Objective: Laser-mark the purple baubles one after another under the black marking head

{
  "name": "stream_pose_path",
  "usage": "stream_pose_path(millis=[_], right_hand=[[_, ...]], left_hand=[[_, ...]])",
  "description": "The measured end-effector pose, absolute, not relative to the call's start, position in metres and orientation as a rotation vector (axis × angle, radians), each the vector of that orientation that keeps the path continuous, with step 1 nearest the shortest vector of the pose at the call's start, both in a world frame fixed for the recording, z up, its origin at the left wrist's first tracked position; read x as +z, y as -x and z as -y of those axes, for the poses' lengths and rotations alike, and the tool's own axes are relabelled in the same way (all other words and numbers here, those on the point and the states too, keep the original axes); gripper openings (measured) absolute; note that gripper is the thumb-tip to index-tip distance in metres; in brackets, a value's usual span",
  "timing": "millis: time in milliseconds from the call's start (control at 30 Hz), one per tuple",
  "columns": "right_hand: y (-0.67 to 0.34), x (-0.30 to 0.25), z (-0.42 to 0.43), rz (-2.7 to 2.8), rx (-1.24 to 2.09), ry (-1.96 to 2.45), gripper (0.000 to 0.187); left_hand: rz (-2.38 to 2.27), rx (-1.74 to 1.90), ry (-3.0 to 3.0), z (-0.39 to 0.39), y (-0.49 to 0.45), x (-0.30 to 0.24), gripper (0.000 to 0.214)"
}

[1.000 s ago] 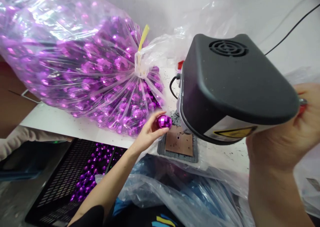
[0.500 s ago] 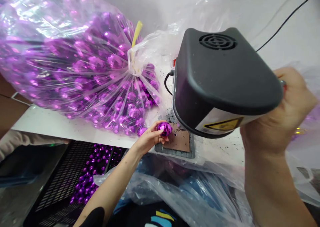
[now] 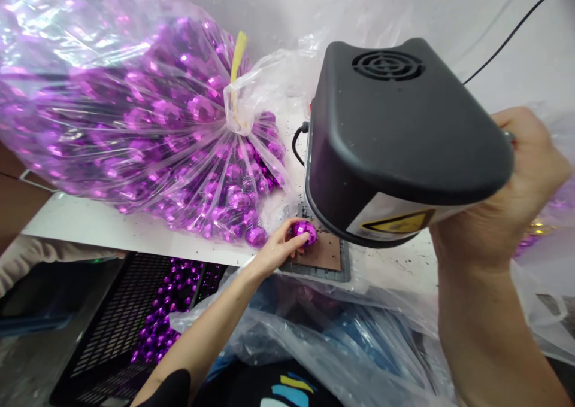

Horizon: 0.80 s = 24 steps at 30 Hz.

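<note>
My left hand (image 3: 278, 248) pinches a small purple mirror ball (image 3: 304, 231) and sets it on the brown plate (image 3: 327, 254) under the black head of a bench machine (image 3: 395, 137). My right hand (image 3: 507, 197) is closed round the machine's lever at its right side; only a bit of the lever shows. The underside of the machine head hides the point above the ball.
A big tied clear bag of purple mirror balls (image 3: 135, 114) lies on the white table (image 3: 99, 224) at the left. A black crate (image 3: 135, 323) with more purple balls stands below the table edge. Blue plastic bags (image 3: 323, 341) lie in front of me. A cable (image 3: 516, 30) runs off at upper right.
My left hand has carried the ball down and to the right, from above the table edge onto the plate under the machine head. My right hand has risen a little on the lever.
</note>
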State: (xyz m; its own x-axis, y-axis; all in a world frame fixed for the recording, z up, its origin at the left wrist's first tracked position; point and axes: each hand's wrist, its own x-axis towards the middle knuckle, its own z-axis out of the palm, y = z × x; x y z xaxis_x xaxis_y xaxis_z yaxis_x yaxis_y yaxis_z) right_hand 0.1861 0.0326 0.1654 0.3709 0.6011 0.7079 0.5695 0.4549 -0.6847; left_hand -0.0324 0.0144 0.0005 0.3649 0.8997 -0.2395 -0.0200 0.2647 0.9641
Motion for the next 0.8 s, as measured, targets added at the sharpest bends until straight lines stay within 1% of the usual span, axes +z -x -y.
stream_pose_path(millis=[200, 333, 467, 633, 800], right_hand=[[-0.188, 0.165, -0.033, 1.295, 0.020, 1.191, 0.037], [-0.189, 0.164, -0.033, 1.313, 0.021, 1.191, 0.040], [-0.190, 0.164, -0.033, 1.310, 0.005, 1.210, 0.041], [-0.187, 0.165, -0.033, 1.288, 0.006, 1.216, 0.045], [-0.186, 0.166, -0.032, 1.283, -0.006, 1.227, 0.039]], left_hand=[[-1.169, 0.772, -1.683, -0.011, 0.020, 0.004, 0.036], [-1.246, 0.782, -1.904, -0.003, 0.012, 0.006, 0.036], [-1.331, 0.830, -1.914, 0.003, 0.005, 0.007, 0.037], [-1.362, 0.804, -1.804, 0.000, -0.003, 0.007, 0.039], [-1.352, 0.871, -1.863, -0.002, -0.010, -0.005, 0.039]])
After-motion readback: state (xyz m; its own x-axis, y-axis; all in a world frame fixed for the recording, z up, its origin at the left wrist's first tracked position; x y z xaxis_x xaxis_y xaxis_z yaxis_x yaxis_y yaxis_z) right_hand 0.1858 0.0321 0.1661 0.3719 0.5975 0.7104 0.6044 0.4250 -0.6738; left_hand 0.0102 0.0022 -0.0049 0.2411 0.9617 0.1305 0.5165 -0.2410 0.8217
